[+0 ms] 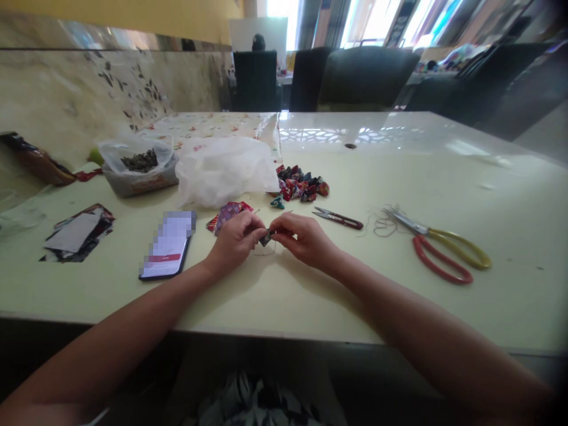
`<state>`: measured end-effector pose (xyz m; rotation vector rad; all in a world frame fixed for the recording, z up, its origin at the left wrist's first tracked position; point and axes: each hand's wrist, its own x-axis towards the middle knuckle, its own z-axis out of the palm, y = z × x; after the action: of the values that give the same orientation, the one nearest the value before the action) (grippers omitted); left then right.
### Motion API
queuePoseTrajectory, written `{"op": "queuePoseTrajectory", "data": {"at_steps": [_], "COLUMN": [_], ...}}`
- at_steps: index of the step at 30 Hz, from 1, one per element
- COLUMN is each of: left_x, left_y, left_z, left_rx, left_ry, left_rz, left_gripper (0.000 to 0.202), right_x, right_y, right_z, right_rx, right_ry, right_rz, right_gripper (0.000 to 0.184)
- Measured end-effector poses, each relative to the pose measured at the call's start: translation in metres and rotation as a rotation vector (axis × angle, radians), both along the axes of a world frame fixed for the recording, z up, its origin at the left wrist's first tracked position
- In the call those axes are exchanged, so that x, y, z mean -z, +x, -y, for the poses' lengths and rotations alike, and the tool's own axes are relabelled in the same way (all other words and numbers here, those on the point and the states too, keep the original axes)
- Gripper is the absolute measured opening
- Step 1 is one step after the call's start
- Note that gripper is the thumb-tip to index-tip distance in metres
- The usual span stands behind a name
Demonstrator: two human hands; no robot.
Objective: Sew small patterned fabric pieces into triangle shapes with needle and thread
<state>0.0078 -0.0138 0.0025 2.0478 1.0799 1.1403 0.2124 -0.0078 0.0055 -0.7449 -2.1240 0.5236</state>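
Note:
My left hand pinches a small dark patterned fabric piece between thumb and fingers. At the piece's other edge, my right hand is closed in a pinch too. A thin thread hangs below the piece over the table. Any needle between the fingers is too small to make out. Just behind my left hand lie patterned fabric scraps, purple and red. Beyond the right hand sits a pile of small stuffed fabric shapes, one teal shape at its near side.
Thread snips and large scissors with red and yellow handles lie to the right, loose thread between them. On the left are a phone, dark scraps, a bag-lined container and a white plastic bag.

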Motion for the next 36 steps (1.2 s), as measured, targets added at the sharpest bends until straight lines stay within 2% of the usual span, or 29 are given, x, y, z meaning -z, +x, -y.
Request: {"op": "queuePoseTrajectory", "data": {"at_steps": [5,8,14,18,22,28,32,36], "left_x": [-0.001,0.000,0.000,0.000,0.000,-0.001,0.002,0.005], "left_y": [0.002,0.004,0.000,0.000,0.000,0.003,0.003,0.001], "left_z": [0.001,0.002,0.000,0.000,0.000,0.004,0.004,0.000], "left_rx": [0.001,0.020,0.034,0.050,0.002,0.065,0.085,0.134], "left_ry": [0.197,0.219,0.005,0.023,0.016,-0.009,-0.076,-0.095], "left_rz": [-0.186,-0.231,-0.082,-0.089,-0.030,0.043,0.105,0.169], "left_gripper": [0.012,0.012,0.015,0.014,0.016,0.017,0.012,0.017], "right_x": [-0.002,-0.002,-0.001,-0.003,-0.001,-0.002,-0.007,-0.010], "right_y": [0.002,0.003,0.003,0.003,0.000,-0.006,-0.004,0.001], "right_z": [-0.001,0.000,0.000,0.000,0.000,0.006,0.007,0.005], "right_rx": [0.026,0.038,-0.022,-0.007,0.024,0.041,0.018,0.011], "right_ry": [-0.024,-0.045,-0.164,-0.202,-0.296,-0.167,-0.151,-0.168], "right_rz": [0.276,0.371,0.123,0.185,0.012,-0.025,-0.052,-0.073], "right_gripper": [0.008,0.013,0.008,0.012,0.013,0.010,0.015,0.013]}}
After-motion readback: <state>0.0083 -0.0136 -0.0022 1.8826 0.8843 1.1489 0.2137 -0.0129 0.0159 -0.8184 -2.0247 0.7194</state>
